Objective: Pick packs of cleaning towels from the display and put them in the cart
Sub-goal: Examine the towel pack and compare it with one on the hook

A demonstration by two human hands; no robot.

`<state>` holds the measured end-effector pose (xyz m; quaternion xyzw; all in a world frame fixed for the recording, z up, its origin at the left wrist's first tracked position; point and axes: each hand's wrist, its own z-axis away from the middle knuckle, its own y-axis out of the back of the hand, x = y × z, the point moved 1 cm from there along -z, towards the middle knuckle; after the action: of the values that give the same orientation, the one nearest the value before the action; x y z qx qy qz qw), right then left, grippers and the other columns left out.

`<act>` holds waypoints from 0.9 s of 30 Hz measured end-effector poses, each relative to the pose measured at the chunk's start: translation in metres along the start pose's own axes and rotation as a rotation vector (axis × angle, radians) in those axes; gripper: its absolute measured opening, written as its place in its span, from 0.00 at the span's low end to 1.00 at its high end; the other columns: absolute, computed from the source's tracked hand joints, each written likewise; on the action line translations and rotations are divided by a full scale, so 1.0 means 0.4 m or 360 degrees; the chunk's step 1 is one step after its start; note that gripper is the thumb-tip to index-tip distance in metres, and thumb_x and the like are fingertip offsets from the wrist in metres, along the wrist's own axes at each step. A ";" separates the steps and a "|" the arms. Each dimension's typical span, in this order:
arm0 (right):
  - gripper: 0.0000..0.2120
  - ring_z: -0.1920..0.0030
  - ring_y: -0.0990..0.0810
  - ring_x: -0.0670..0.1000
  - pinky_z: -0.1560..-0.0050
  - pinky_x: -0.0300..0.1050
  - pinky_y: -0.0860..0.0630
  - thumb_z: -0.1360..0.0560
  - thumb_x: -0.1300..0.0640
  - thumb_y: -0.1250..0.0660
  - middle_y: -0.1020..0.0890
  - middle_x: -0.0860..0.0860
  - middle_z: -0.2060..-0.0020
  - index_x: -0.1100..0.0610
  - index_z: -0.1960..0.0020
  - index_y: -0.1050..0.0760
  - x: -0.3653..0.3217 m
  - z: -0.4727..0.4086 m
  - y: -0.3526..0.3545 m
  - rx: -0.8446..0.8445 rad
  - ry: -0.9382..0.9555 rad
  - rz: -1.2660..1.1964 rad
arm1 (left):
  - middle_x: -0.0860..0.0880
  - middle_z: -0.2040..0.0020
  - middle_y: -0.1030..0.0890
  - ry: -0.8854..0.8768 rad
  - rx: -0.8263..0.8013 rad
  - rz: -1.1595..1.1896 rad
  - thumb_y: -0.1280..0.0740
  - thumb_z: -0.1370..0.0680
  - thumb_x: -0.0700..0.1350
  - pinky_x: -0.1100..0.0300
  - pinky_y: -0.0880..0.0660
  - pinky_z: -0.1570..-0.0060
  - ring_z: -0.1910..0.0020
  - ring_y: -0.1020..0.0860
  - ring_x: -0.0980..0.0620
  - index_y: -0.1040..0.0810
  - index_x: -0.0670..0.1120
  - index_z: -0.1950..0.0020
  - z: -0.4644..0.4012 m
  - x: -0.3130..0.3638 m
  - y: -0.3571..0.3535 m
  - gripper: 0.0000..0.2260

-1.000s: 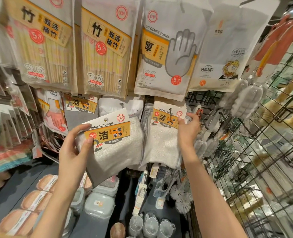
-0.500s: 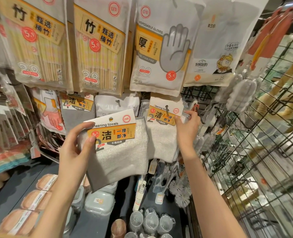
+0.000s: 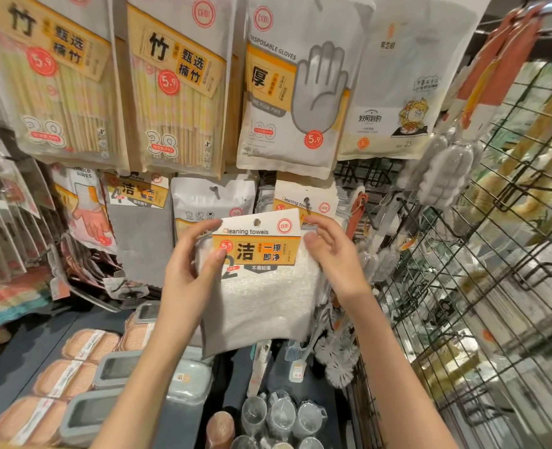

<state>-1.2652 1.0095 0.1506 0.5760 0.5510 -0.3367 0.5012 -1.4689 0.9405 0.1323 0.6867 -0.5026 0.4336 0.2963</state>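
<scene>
A pack of cleaning towels point(image 3: 265, 286), white cloth under an orange-and-white card, is held in front of the display at mid-frame. My left hand point(image 3: 187, 277) grips its left edge, thumb on the card. My right hand point(image 3: 336, 264) pinches its upper right edge, thumb in front and fingers behind. Directly behind it, another pack of cleaning towels point(image 3: 295, 197) hangs on its hook, mostly covered by the held one. I see no cart in this view.
Bamboo chopstick packs point(image 3: 177, 92) and disposable gloves point(image 3: 294, 92) hang above. A grey cloth pack point(image 3: 142, 234) hangs to the left. A wire grid rack point(image 3: 495, 254) fills the right side. Below lie sponges point(image 3: 73, 367), white brushes point(image 3: 336, 358) and clear cups point(image 3: 281, 416).
My left hand carried its pack rightward, in front of the hanging pack. My right hand left the hanging pack's edge and took the held pack's right edge.
</scene>
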 end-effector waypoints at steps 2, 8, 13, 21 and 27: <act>0.16 0.39 0.27 0.40 0.38 0.39 0.29 0.29 0.56 0.29 0.24 0.44 0.41 0.48 0.43 0.26 -0.002 0.001 0.003 0.0033 0.0035 -0.0018 | 0.60 0.41 0.22 -0.0019 -0.0060 0.0028 0.33 0.23 0.41 0.50 0.27 0.38 0.39 0.24 0.53 0.26 0.62 0.41 -0.010 -0.004 -0.020 0.17; 0.14 0.48 0.25 0.36 0.45 0.33 0.29 0.31 0.63 0.27 0.21 0.41 0.51 0.49 0.51 0.25 0.022 -0.017 0.051 0.0289 0.0101 0.0057 | 0.56 0.37 0.23 0.0025 -0.0055 0.0024 0.29 0.25 0.40 0.55 0.27 0.41 0.40 0.24 0.55 0.27 0.57 0.37 -0.055 -0.033 -0.087 0.20; 0.14 0.45 0.22 0.46 0.41 0.48 0.25 0.31 0.62 0.27 0.21 0.42 0.50 0.52 0.48 0.24 0.051 -0.043 0.088 0.0486 -0.0002 0.0031 | 0.54 0.43 0.22 0.0000 -0.0122 0.0039 0.30 0.26 0.36 0.64 0.24 0.50 0.47 0.22 0.60 0.26 0.47 0.40 -0.104 -0.039 -0.160 0.16; 0.14 0.48 0.23 0.42 0.42 0.45 0.25 0.30 0.62 0.28 0.22 0.40 0.52 0.54 0.46 0.25 0.060 -0.081 0.098 0.0580 -0.0025 0.0081 | 0.53 0.42 0.21 0.0044 -0.0115 0.0018 0.31 0.25 0.38 0.54 0.24 0.46 0.43 0.22 0.54 0.25 0.48 0.40 -0.159 -0.086 -0.202 0.15; 0.13 0.51 0.25 0.36 0.45 0.35 0.30 0.30 0.64 0.28 0.22 0.42 0.54 0.54 0.49 0.26 0.073 -0.106 0.097 0.0610 0.0052 0.0147 | 0.53 0.43 0.21 0.0116 -0.0087 -0.0033 0.30 0.25 0.40 0.43 0.26 0.42 0.42 0.23 0.50 0.26 0.53 0.41 -0.183 -0.120 -0.214 0.16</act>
<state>-1.2296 1.0627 0.1426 0.6909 0.4580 -0.4026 0.3883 -1.4152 1.0502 0.1247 0.6672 -0.4962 0.4413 0.3375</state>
